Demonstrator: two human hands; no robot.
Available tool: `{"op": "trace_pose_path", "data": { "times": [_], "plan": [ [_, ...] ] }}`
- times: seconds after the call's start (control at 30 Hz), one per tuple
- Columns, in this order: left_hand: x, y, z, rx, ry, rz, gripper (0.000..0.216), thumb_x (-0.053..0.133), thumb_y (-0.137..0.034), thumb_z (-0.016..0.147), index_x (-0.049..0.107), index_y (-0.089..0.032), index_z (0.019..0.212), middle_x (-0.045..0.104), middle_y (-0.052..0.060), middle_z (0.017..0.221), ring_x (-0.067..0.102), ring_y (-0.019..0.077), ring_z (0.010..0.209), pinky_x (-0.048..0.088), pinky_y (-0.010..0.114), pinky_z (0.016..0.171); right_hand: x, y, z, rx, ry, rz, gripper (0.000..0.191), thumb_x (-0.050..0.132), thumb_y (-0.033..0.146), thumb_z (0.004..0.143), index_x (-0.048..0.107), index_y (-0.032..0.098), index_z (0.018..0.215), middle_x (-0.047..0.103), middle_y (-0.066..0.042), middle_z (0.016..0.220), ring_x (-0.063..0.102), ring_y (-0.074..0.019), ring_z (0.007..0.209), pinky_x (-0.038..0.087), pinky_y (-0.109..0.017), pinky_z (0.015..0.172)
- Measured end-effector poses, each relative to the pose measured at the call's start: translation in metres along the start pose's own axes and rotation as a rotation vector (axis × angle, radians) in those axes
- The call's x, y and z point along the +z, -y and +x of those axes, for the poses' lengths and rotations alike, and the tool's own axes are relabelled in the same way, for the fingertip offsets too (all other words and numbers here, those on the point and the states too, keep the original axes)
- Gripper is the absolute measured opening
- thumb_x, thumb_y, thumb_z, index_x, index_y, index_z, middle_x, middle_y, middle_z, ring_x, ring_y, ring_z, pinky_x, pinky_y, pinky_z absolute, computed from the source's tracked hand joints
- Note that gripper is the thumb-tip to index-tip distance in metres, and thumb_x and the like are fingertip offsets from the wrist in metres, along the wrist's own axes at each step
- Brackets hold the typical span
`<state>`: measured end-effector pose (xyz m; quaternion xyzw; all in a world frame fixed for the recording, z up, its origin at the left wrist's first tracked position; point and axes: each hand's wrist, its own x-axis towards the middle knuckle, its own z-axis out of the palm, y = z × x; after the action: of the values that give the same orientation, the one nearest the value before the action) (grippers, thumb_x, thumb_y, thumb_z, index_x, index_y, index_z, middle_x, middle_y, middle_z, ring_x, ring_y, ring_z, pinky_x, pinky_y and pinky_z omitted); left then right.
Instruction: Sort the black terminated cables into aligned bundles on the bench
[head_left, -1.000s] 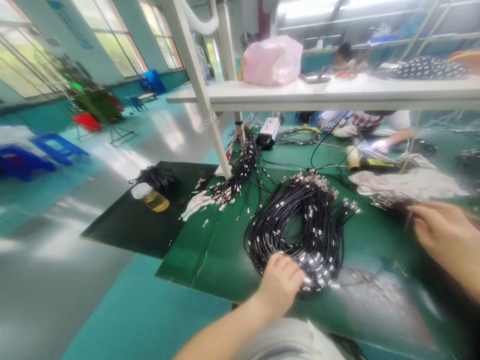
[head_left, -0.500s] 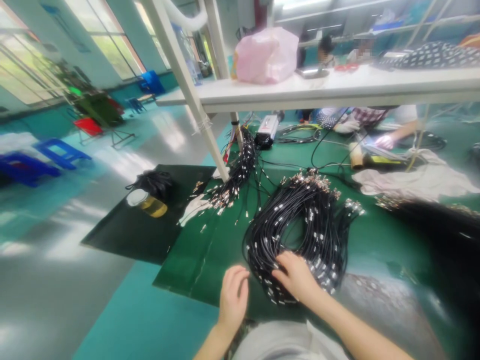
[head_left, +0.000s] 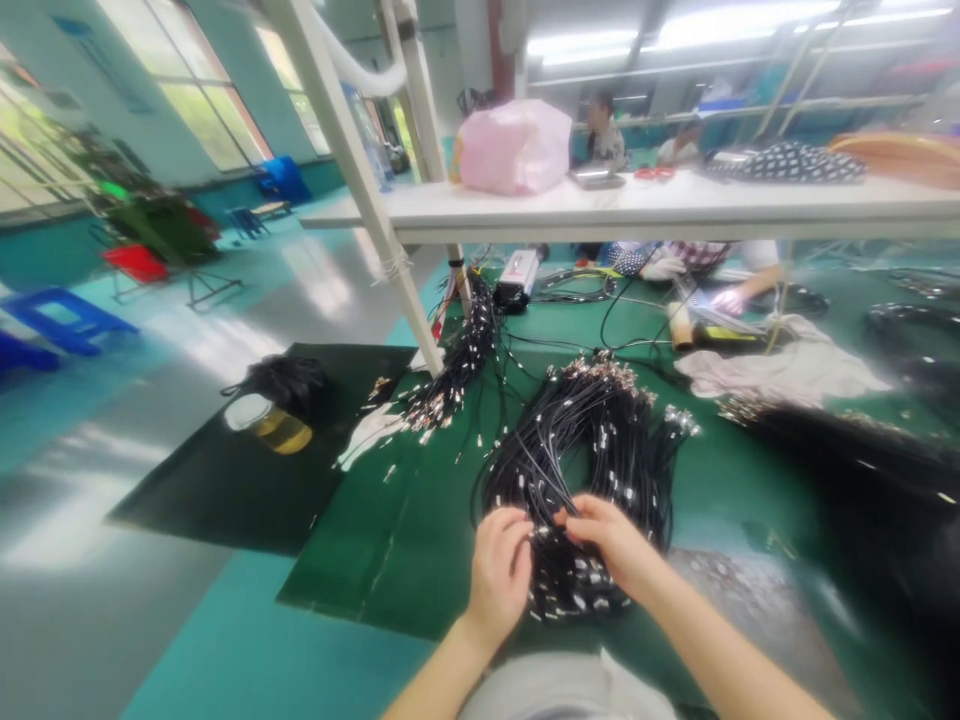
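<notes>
A large looped bundle of thin black cables [head_left: 525, 440] with silvery metal ends lies on the green work surface in front of me. My right hand [head_left: 613, 540] is over the lower middle of the loop, thumb and fingertips closed on a few of its cables. At the bundle's lower left edge is my left hand [head_left: 501, 572], its fingers curled together against the cables. What lies inside those left fingers is hidden. A second bunch of black cables [head_left: 469, 350] with bare metal ends lies farther back, beside the shelf leg.
A jar of yellow liquid [head_left: 277, 428] and a black bag [head_left: 281, 385] sit on a dark mat to the left. A white shelf [head_left: 637, 210] crosses above the bench. More black cables [head_left: 847, 460] lie at right, near a pale cloth [head_left: 787, 365]. A co-worker's gloved hands [head_left: 664, 265] show beyond.
My left hand has moved right to the bundle's edge, its fingers curled in. My right hand's fingertips have closed on cables. The camera view has shifted slightly.
</notes>
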<state>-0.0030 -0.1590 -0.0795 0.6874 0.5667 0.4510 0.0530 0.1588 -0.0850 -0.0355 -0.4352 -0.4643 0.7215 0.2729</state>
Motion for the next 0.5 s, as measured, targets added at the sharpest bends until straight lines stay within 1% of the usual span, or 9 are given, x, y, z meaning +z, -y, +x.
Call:
{"op": "trace_pose_path", "data": {
  "times": [0.03, 0.07, 0.13, 0.2, 0.23, 0.27, 0.33, 0.43, 0.5],
  "plan": [
    [0.002, -0.001, 0.002, 0.029, 0.018, 0.025, 0.03, 0.04, -0.009, 0.08, 0.049, -0.02, 0.106, 0.052, 0.01, 0.108, 0.046, 0.0224, 0.107, 0.038, 0.045, 0.091, -0.001, 0.001, -0.001, -0.03, -0.011, 0.021, 0.011, 0.055, 0.019, 0.066, 0.056, 0.016, 0.076, 0.059, 0.001, 0.07, 0.052, -0.013, 0.065, 0.038, -0.026, 0.062],
    [0.004, -0.001, 0.004, 0.068, 0.062, 0.056, 0.032, 0.041, -0.011, 0.08, 0.048, -0.02, 0.11, 0.051, 0.01, 0.112, 0.043, 0.0234, 0.111, 0.035, 0.046, 0.094, -0.001, 0.002, -0.003, -0.069, -0.02, 0.02, 0.01, 0.056, 0.018, 0.066, 0.056, 0.016, 0.076, 0.059, 0.002, 0.071, 0.052, -0.0128, 0.068, 0.037, -0.025, 0.064],
    [0.009, -0.002, 0.011, 0.149, 0.239, 0.115, 0.038, 0.046, -0.019, 0.08, 0.044, -0.021, 0.118, 0.047, 0.01, 0.121, 0.036, 0.0263, 0.118, 0.026, 0.051, 0.098, -0.001, 0.008, -0.007, -0.123, -0.015, -0.009, 0.007, 0.056, 0.016, 0.066, 0.055, 0.017, 0.073, 0.057, 0.003, 0.065, 0.051, -0.0112, 0.063, 0.037, -0.024, 0.062],
    [0.016, 0.0, 0.018, 0.175, 0.442, 0.146, 0.045, 0.051, -0.031, 0.079, 0.043, -0.022, 0.121, 0.047, 0.01, 0.124, 0.035, 0.0282, 0.119, 0.022, 0.053, 0.1, -0.005, 0.022, -0.012, -0.114, 0.004, -0.024, 0.007, 0.056, 0.017, 0.066, 0.053, 0.017, 0.072, 0.049, 0.007, 0.051, 0.043, -0.008, 0.048, 0.033, -0.021, 0.049],
    [0.019, 0.001, 0.02, 0.165, 0.517, 0.15, 0.046, 0.052, -0.035, 0.078, 0.044, -0.022, 0.121, 0.049, 0.009, 0.122, 0.036, 0.0283, 0.118, 0.021, 0.053, 0.1, -0.01, 0.034, -0.015, -0.103, 0.004, -0.01, 0.007, 0.056, 0.018, 0.067, 0.053, 0.017, 0.073, 0.043, 0.008, 0.046, 0.037, -0.0064, 0.041, 0.028, -0.02, 0.043],
    [0.022, 0.003, 0.022, 0.147, 0.562, 0.15, 0.046, 0.052, -0.038, 0.077, 0.046, -0.022, 0.119, 0.051, 0.009, 0.119, 0.038, 0.0279, 0.116, 0.022, 0.052, 0.099, -0.018, 0.05, -0.018, -0.104, -0.008, 0.018, 0.009, 0.056, 0.021, 0.068, 0.053, 0.017, 0.074, 0.038, 0.009, 0.045, 0.03, -0.0051, 0.037, 0.022, -0.019, 0.038],
    [0.026, 0.006, 0.023, 0.11, 0.598, 0.141, 0.041, 0.05, -0.039, 0.078, 0.05, -0.022, 0.116, 0.055, 0.009, 0.114, 0.041, 0.0269, 0.114, 0.022, 0.051, 0.1, -0.042, 0.09, -0.027, -0.18, -0.07, 0.106, 0.014, 0.055, 0.029, 0.071, 0.054, 0.016, 0.078, 0.033, 0.01, 0.046, 0.021, -0.0034, 0.034, 0.014, -0.019, 0.035],
    [0.027, 0.008, 0.02, 0.079, 0.606, 0.074, 0.037, 0.049, -0.039, 0.079, 0.054, -0.022, 0.112, 0.056, 0.008, 0.112, 0.041, 0.0268, 0.114, 0.019, 0.052, 0.101, -0.086, 0.156, -0.043, -0.376, -0.195, 0.198, 0.019, 0.049, 0.034, 0.077, 0.056, 0.018, 0.083, 0.026, 0.011, 0.047, 0.013, -0.0024, 0.034, 0.01, -0.018, 0.035],
    [0.027, 0.008, 0.019, 0.022, 0.597, -0.045, 0.036, 0.051, -0.042, 0.077, 0.057, -0.024, 0.108, 0.057, 0.007, 0.111, 0.04, 0.0272, 0.115, 0.014, 0.053, 0.102, -0.108, 0.183, -0.053, -0.392, -0.243, 0.16, 0.021, 0.048, 0.035, 0.078, 0.057, 0.018, 0.086, 0.023, 0.011, 0.046, 0.012, -0.0023, 0.034, 0.01, -0.018, 0.035]
  ]
}}
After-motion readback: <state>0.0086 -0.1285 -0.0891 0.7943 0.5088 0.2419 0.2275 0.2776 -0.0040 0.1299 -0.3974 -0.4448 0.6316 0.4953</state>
